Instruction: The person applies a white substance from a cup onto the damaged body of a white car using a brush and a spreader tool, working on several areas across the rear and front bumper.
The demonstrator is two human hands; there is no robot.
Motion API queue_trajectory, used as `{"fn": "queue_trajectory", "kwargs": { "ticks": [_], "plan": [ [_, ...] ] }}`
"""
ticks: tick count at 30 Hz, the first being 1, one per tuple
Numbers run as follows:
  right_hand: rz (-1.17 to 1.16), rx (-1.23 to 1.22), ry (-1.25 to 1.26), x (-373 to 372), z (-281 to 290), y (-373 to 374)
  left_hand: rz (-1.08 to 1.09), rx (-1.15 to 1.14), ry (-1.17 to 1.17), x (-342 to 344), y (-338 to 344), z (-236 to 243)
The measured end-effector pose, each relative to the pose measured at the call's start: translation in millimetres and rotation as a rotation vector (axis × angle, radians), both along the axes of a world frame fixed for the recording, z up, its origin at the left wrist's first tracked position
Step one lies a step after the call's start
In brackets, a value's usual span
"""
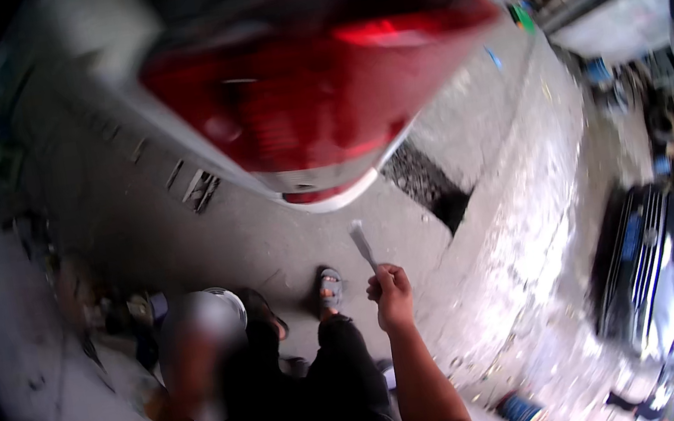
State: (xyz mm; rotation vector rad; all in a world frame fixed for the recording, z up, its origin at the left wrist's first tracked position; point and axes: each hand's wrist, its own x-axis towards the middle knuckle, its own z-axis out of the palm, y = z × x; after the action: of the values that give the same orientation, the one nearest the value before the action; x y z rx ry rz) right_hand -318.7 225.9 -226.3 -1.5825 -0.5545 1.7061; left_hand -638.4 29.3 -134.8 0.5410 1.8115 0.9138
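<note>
Scraper [363, 244], with a flat pale blade, is located just right of centre, clear of the floor, blade end directed away from the person. Right hand [392, 294]: fingers curled, pinching the scraper near its lower end. The blade points toward the white lower edge of a large red panel [297, 120] and stands apart from it in the picture.

Left hand [194, 362]: heavily blurred, positioned over a pale round container [233, 300]. A whitish smear covers the fingertips; whether the grip is spread or pressed together cannot be told. The hand and smear obstruct the view of much of the container.

Below, between the forearms, are the person's dark trousers [301, 407]; a grey sandal [330, 285] is visible on the right foot.

Obstructions: the red panel fills the upper middle and conceals the floor behind it. Right of its lower tip, the concrete floor [273, 246] is broken by a dark, rough-bottomed opening [429, 184]. To the left lies a small patch of dark and pale slots [201, 190].

Further out, the right side shows a dark car [636, 257] with a barred grille, its outline bent by the lens. A blue can [520, 411] lies near the lower edge. Mixed clutter [122, 317], too blurred to itemise, lies left of the container.
</note>
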Motion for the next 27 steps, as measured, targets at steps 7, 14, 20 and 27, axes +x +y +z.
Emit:
{"fn": "queue_trajectory", "kwargs": {
  "ticks": [7, 14, 20, 27],
  "plan": [
    [-0.409, 0.044, 0.110, -45, -38, -20, -0.254, -0.015, -0.080, -56, 60, -19],
    [-0.656, -0.051, 0.163, -113, -77, -55, -0.643, -0.168, -0.008, -84, 110, -13],
    [-0.689, 0.053, 0.053, -169, -110, -45, -0.570, -0.374, -0.056, -140, 103, -59],
    [-0.732, 0.213, -0.184, -185, -107, -27, -0.594, -0.390, -0.062, -139, 91, -64]
  ]
}}
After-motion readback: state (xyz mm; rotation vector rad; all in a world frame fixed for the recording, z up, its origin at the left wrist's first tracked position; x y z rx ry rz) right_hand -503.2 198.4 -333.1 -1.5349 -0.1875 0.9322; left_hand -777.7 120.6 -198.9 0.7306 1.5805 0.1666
